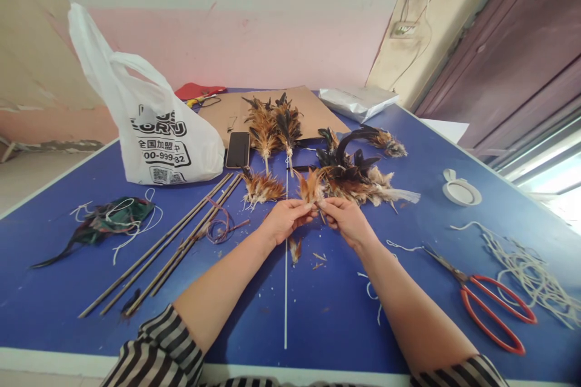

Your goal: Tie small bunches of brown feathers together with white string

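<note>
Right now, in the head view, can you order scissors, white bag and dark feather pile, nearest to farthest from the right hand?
1. Dark feather pile, just beyond the right hand.
2. Scissors, to its right.
3. White bag, across on the left.

head view | above near edge of blue table [336, 314] | faces forward, down | near left hand [285, 219], right hand [348, 221] | reaches far wall [272, 42]

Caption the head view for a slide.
Left hand and right hand hold a feather tuft over the table, scissors at right.
</note>
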Action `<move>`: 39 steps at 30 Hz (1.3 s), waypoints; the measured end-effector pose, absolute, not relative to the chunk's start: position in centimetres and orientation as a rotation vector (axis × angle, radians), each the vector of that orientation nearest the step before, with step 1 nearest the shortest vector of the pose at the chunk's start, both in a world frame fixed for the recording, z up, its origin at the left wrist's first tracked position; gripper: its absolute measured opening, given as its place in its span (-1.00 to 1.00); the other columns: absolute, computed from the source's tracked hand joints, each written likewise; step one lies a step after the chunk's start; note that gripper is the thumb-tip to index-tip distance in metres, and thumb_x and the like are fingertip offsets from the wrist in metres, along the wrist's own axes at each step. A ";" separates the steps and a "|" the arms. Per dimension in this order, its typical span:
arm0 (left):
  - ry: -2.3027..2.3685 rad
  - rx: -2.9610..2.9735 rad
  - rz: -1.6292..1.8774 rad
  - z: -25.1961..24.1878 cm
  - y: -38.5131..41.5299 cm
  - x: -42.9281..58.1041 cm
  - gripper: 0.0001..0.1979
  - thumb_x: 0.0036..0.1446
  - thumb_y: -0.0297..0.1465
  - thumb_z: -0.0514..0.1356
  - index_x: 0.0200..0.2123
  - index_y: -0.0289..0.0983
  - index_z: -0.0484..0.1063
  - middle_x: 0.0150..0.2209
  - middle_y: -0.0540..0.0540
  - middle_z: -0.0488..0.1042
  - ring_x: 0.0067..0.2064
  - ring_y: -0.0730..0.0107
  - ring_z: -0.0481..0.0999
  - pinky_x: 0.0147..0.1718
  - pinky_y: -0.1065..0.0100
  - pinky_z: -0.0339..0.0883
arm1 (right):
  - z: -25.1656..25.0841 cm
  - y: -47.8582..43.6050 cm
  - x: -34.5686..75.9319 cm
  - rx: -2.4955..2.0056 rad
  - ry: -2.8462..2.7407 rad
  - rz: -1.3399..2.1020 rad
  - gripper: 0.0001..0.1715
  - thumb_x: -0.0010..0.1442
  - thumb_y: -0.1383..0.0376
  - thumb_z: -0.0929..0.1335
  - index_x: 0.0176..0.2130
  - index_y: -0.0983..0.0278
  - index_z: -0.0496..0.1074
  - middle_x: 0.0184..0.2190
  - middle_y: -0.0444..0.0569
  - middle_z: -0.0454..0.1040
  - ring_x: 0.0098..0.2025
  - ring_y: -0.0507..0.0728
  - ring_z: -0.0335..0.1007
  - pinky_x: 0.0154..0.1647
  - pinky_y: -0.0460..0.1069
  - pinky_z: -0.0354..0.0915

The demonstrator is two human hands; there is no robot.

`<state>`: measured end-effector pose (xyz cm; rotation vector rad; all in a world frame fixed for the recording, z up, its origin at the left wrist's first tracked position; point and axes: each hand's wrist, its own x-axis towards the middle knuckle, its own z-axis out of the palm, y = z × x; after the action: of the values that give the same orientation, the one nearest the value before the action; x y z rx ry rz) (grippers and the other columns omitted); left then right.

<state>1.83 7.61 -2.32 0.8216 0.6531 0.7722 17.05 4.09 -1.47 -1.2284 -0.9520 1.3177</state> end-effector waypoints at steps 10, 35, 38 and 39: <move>0.669 0.833 0.742 -2.6 8.5 1.1 -0.85 -0.12 -0.46 0.26 -0.43 -0.45 0.47 -0.43 -0.16 0.48 -0.49 0.60 0.41 -0.46 0.56 0.31 | -1.5 4.5 18.8 -1.283 -0.909 0.948 -0.71 -0.15 0.14 0.41 -0.44 0.30 0.45 -0.64 -0.15 0.35 -0.60 -0.05 0.17 -0.61 -0.13 0.12; 0.740 0.785 0.905 -2.6 8.4 1.4 -0.79 -0.12 -0.38 0.26 -0.38 -0.39 0.48 -0.31 -0.20 0.49 -0.32 0.45 0.45 -0.39 0.48 0.30 | -2.1 4.5 17.6 -1.334 -1.011 0.958 -0.74 -0.08 0.11 0.36 -0.49 0.27 0.42 -0.59 -0.13 0.41 -0.61 -0.03 0.20 -0.57 -0.10 0.14; 0.734 0.788 0.902 -2.8 7.8 2.0 -0.77 -0.13 -0.36 0.26 -0.36 -0.38 0.48 -0.26 -0.21 0.48 -0.28 0.40 0.45 -0.38 0.46 0.29 | -2.5 4.5 16.4 -1.219 -0.816 1.069 -0.70 -0.11 0.09 0.38 -0.52 0.29 0.38 -0.59 -0.13 0.38 -0.62 -0.05 0.15 -0.60 -0.12 0.11; 0.723 0.798 0.905 -2.8 7.6 2.2 -0.76 -0.13 -0.35 0.26 -0.36 -0.38 0.49 -0.25 -0.21 0.48 -0.26 0.38 0.45 -0.37 0.46 0.28 | -2.6 4.4 15.9 -1.209 -0.812 1.079 -0.70 -0.12 0.09 0.38 -0.51 0.29 0.38 -0.59 -0.12 0.38 -0.62 -0.06 0.14 -0.61 -0.12 0.10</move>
<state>2.18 7.60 -2.81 0.7976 0.7230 0.9048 15.88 4.37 -2.58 -1.2087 -0.8119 1.0790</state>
